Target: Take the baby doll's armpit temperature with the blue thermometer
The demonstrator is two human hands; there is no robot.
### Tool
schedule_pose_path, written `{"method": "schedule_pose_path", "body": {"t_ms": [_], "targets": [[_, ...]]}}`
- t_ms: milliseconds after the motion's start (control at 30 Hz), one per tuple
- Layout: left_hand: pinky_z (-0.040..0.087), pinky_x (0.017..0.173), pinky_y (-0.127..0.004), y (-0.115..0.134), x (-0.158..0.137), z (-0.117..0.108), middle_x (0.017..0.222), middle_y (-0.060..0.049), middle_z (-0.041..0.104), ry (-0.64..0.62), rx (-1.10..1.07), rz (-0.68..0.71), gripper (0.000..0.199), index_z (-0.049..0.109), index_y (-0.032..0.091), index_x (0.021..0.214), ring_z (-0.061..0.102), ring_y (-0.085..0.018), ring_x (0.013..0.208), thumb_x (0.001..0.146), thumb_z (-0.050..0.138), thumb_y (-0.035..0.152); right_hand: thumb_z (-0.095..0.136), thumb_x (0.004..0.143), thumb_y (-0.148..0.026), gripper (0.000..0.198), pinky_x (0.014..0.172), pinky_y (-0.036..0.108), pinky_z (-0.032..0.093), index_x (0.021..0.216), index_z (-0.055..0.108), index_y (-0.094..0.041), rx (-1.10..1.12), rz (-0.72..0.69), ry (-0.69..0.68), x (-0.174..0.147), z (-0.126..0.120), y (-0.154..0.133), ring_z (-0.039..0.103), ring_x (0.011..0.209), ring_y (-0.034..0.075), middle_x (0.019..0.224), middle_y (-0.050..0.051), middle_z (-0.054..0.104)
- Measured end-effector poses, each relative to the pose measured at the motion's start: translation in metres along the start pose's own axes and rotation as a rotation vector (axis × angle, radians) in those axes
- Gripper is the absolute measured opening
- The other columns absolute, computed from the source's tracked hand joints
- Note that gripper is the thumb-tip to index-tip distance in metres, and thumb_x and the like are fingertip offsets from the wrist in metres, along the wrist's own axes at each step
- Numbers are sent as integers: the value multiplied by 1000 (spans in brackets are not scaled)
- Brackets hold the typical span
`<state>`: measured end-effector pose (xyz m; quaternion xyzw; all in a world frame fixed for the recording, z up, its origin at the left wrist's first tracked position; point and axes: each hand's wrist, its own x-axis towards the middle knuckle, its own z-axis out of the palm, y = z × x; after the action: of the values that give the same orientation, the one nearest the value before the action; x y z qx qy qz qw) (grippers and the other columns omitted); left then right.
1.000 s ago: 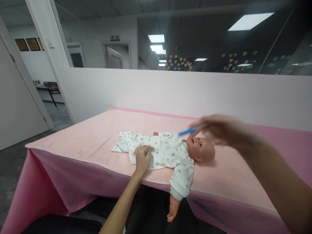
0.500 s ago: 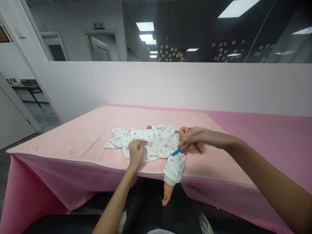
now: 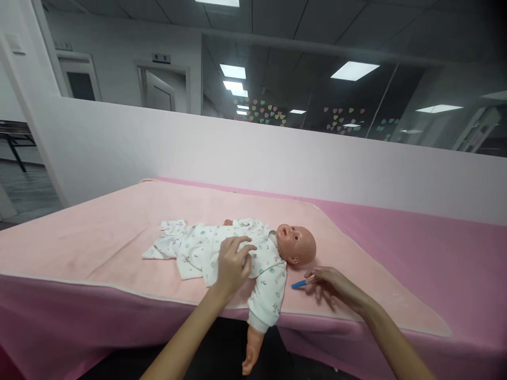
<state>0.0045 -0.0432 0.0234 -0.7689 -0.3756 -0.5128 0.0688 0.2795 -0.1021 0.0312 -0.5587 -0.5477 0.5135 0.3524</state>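
In the head view, the left hand (image 3: 234, 264) is held over the middle of the doll (image 3: 271, 256), its fingers loosely bent and set apart; whether the clothing is pressed by it cannot be told. By the right hand (image 3: 332, 285), a slim stick (image 3: 299, 284) is pinched at the fingertips, just above or on the peach blanket (image 3: 106, 221), near the doll's head. The stick is blue at its outer end and paler, seemingly clear, toward the fingers, where the rest is covered. The doll is laid on its back on the blanket, bald and open-mouthed, dressed in white with small green and grey prints; its near arm is hung over the table edge. Part of its torso is hidden by the left hand, and its feet cannot be made out. The table is covered by pink cloth (image 3: 415, 237). Both forearms are cut off by the lower border.
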Motion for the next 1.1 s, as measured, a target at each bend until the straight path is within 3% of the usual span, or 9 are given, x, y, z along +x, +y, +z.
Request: {"method": "schedule_pose_path", "body": {"t_ms": [167, 267, 333, 467, 600, 733, 967, 1100], "targets": [[38, 85, -37, 12, 33, 43, 100, -4, 59, -112, -22, 78, 26, 59, 23, 96, 50, -20, 95, 79, 43, 12, 49, 75, -57, 40, 27, 18, 29, 71, 50, -17, -43, 50, 205, 22, -4, 32, 47, 31, 10, 48, 1, 57], [37, 84, -38, 4, 36, 62, 98, -5, 59, -162, 28, 32, 25, 55, 20, 103, 50, -20, 94, 84, 39, 16, 45, 75, -61, 43, 31, 21, 28, 68, 50, -19, -257, 68, 354, 27, -9, 40, 42, 28, 11, 38, -3, 48], [36, 85, -38, 0, 31, 68, 96, -6, 59, -167, 61, 9, 22, 54, 19, 101, 50, -20, 93, 86, 38, 18, 42, 76, -61, 44, 40, 24, 35, 66, 52, -19, -478, 34, 458, 27, -11, 42, 50, 37, 15, 41, 0, 51], [36, 86, -37, 1, 20, 66, 96, -5, 58, -130, 56, 11, 16, 56, 19, 89, 49, -19, 94, 85, 40, 17, 36, 79, -59, 45, 61, 31, 42, 70, 57, -21, -850, 114, 603, 24, -4, 40, 62, 72, 25, 69, 8, 65], [37, 84, -35, 3, 15, 63, 97, -5, 57, -90, 18, 21, 16, 56, 20, 88, 48, -19, 96, 84, 42, 15, 28, 83, -58, 48, 64, 35, 43, 94, 56, -20, -1008, 236, 636, 22, 11, 37, 63, 78, 29, 79, 11, 66], [36, 83, -36, 3, 14, 62, 94, -4, 57, -77, 19, 6, 16, 57, 21, 88, 48, -19, 94, 85, 43, 16, 28, 85, -54, 49, 66, 38, 44, 107, 49, -16, -1068, 274, 660, 26, 19, 36, 63, 80, 31, 81, 14, 66], [35, 79, -36, 1, 13, 63, 88, -3, 58, -80, 45, -6, 17, 59, 23, 90, 47, -19, 86, 88, 41, 20, 24, 91, -40, 42, 66, 41, 44, 111, 47, -10, -1135, 251, 716, 31, 22, 40, 63, 77, 33, 75, 15, 65], [34, 80, -36, 3, 14, 62, 89, -3, 58, -65, 41, -8, 17, 58, 23, 91, 47, -19, 86, 88, 42, 19, 14, 92, -33, 45, 62, 37, 43, 119, 45, -14, -980, 145, 984, 21, 31, 32, 63, 71, 30, 73, 15, 65]]}}
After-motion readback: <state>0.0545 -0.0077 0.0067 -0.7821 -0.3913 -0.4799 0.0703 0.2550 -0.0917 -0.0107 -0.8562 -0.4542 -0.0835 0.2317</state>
